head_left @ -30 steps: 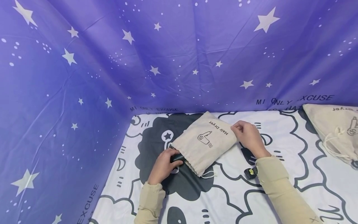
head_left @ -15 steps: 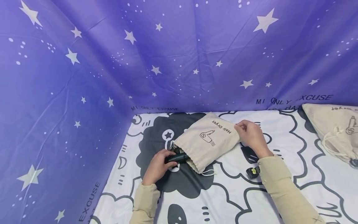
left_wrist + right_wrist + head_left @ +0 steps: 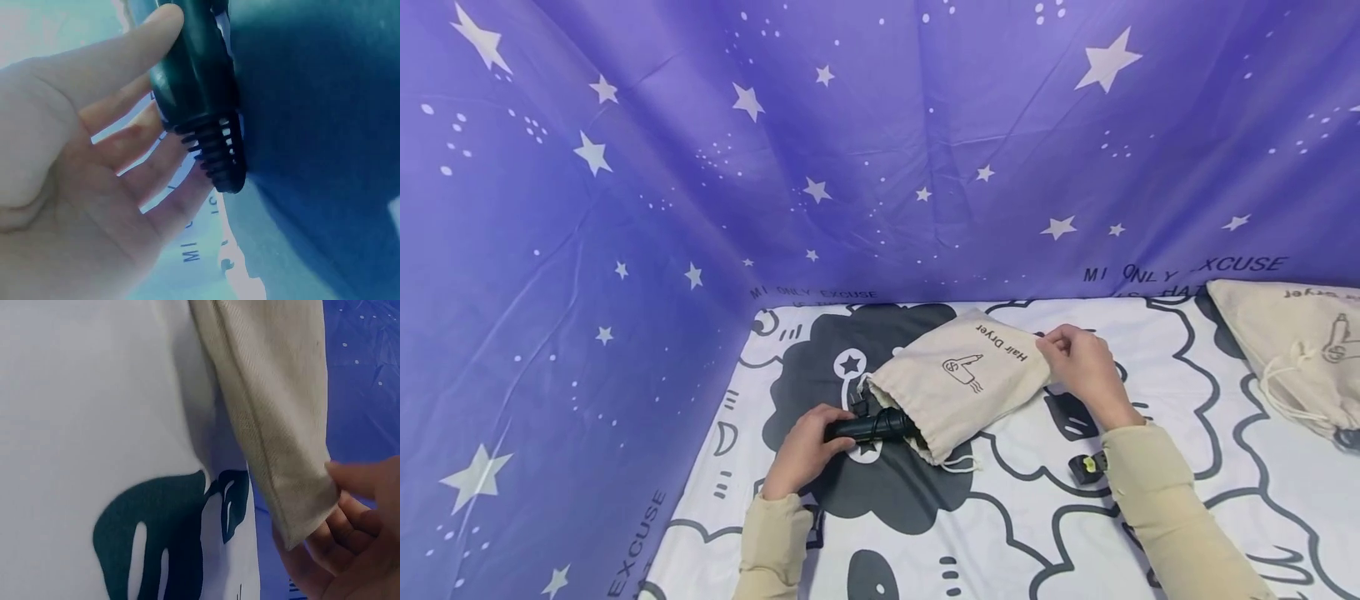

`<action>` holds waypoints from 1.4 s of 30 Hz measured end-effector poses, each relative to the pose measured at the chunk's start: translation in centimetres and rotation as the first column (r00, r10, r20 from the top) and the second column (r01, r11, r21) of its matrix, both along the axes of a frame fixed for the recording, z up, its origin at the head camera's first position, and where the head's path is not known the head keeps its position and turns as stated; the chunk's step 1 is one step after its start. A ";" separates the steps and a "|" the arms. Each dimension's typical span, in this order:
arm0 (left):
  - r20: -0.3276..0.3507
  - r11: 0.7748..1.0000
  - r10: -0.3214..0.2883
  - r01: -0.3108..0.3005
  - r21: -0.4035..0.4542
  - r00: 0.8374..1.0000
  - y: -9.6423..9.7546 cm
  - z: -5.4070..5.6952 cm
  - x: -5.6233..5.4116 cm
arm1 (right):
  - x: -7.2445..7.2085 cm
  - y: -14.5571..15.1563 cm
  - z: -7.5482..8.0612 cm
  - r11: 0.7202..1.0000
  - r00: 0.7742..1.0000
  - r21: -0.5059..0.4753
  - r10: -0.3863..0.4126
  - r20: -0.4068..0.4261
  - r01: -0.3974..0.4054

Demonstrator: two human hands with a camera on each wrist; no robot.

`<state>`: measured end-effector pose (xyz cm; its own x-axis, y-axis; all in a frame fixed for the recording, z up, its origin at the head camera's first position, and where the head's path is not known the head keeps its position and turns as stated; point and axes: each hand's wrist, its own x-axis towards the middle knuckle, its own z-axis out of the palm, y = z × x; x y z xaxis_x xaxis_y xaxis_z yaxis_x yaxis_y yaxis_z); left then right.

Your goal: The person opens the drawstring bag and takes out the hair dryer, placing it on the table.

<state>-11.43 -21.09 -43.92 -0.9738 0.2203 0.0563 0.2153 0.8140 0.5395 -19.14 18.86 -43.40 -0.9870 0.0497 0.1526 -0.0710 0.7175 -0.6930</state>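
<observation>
Holding the handle: the left hand point(image 3: 808, 442), beside the mouth of the bag point(image 3: 962, 392), has its thumb on one side of the black handle point(image 3: 865, 428) and its fingers on the other.
Pinching a corner: the right hand point(image 3: 1086, 367), at the closed end of the bag, has one corner of the fabric between thumb and fingers.
Bag: beige, lying on the cloth point(image 3: 1000, 542) between the two hands, its mouth toward the left hand; it bears the words "Hair Dryer" and a dryer drawing.
Handle: partly out of the bag's mouth, the rest hidden inside; the left wrist view shows a ribbed piece at its outer end.
Cord: dark, wound around the handle just outside the bag's mouth.
Plug point(image 3: 859, 406): black, beside the handle, close to the bag's mouth.
Drawstring point(image 3: 958, 464): pale, looped on the near side of the bag.
Second bag point(image 3: 1292, 342): well to the right of the bag, similar print, cut off by the frame edge.
Wrist device point(image 3: 1086, 467): black with a yellow-green spot, at the right cuff, to the near right of the bag.
Cloth: white with black cartoon shapes, under the bag.
Curtain point(image 3: 880, 150): purple with pale stars, behind the bag.
</observation>
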 end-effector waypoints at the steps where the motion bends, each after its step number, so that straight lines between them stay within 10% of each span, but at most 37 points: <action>1: 0.006 1.000 0.001 -0.001 0.000 1.000 0.0 0.1 -0.1 | -0.1 0.0 0.0 1.000 1.000 -0.003 0.000 -0.002 0.000; 10: -0.074 0.995 -0.081 0.084 0.049 0.994 2.0 0.0 -0.8 | -0.6 -0.3 -1.1 0.996 0.992 0.011 0.084 0.096 -0.085; 18: -0.074 0.997 -0.079 0.081 0.018 0.994 3.5 -0.8 -0.7 | -0.6 -0.6 -1.2 0.997 0.998 0.040 0.066 0.019 -0.067; 42: -0.035 0.996 -0.081 0.082 0.039 0.996 0.5 -0.1 0.4 | -0.7 0.5 -1.6 0.999 0.999 0.026 0.026 0.037 -0.027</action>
